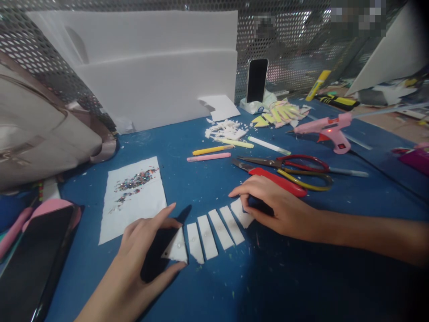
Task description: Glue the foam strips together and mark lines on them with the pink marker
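The left hand (131,256) is spread around a white triangle (177,248). The right hand (273,203) touches a white piece (244,218), grip hard to tell.

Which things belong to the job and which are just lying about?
Probably part of it: white triangle at the left hand, four white strips, white piece at the right hand, sparkly bits, pink glue gun.
Probably just lying about: handbag, upright smartphone, nearer phone.

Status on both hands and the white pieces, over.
Left hand spans white triangle, thumb and fingers at its corners. Right hand at white end piece. Four white strips in a row between. Red-handled cutter just beyond right hand.
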